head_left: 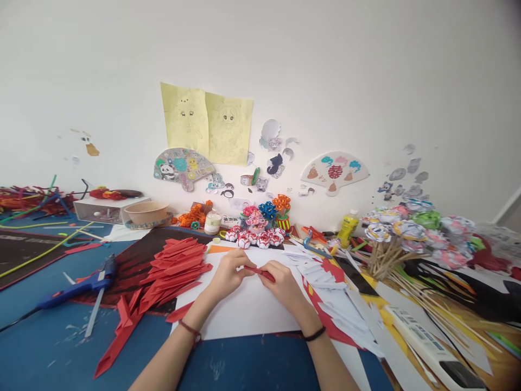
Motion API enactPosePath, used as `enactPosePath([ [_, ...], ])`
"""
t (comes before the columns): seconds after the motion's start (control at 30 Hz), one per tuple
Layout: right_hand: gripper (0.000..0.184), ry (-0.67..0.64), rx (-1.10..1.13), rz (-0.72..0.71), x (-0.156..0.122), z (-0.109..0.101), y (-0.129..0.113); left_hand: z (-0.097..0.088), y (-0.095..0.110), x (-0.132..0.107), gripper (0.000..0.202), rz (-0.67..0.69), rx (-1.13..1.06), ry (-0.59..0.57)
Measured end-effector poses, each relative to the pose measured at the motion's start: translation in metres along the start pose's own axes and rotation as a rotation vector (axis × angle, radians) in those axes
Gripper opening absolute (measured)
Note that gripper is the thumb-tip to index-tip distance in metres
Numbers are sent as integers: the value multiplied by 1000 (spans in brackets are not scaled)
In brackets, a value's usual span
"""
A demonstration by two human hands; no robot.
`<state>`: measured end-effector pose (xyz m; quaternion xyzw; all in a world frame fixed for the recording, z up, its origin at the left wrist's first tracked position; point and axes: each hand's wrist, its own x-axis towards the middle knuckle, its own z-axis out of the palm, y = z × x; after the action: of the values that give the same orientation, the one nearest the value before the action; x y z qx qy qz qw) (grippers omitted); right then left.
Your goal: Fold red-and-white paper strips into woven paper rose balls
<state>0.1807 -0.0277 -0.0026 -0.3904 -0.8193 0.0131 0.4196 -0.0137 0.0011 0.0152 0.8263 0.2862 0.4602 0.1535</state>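
Both of my hands meet over a white sheet of paper (248, 309) on the blue table. My left hand (228, 276) and my right hand (281, 283) each pinch one end of a small folded red paper piece (259, 272), holding it just above the sheet. A pile of folded red paper pieces (173, 269) lies to the left of my left hand. Folded white paper pieces (325, 282) spread out to the right of my right hand.
A blue glue gun (81, 285) lies at left. Small paper flower balls (256, 239) line the back of the sheet, with pots of flowers behind. Paper flowers on sticks (411, 233) stand at right. A white remote (427, 339) lies at front right. A bowl (147, 213) sits at back left.
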Motion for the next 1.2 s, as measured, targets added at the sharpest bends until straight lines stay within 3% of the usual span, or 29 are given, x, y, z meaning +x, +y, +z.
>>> enactPosePath([
  [0.5,17,49,77,46,3,4,3,0,-1,0,6,27,33,-30],
  [0.8,14,35,32,96,3,-10,5,7,-7,-3,11,58,60,78],
  [1.0,28,104,-15,122,0,-15,15,2,-6,-1,11,26,49,132],
  [1.2,22,152,19,122,-2,-10,25,0,-6,1,24,-34,-23,79],
])
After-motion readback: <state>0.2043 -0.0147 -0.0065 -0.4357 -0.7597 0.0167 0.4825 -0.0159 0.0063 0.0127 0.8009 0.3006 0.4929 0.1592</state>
